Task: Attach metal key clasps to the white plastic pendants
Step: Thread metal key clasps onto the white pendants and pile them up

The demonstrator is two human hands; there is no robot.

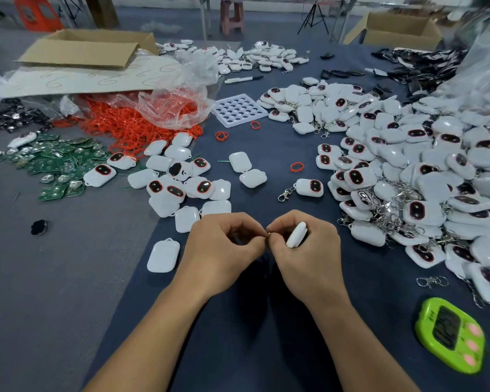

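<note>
- The right hand has its grip curled tight round a white pendant, which stands on edge between thumb and fingers.
- The left hand has its grip closed to a pinch on a small metal piece, too tiny to make out.
- The metal piece sits where the fingertips of both hands meet, just beside the pendant's near end, above the dark worktop.
- A loose metal clasp lies well apart to the right, near the heap of clasped pendants.
</note>
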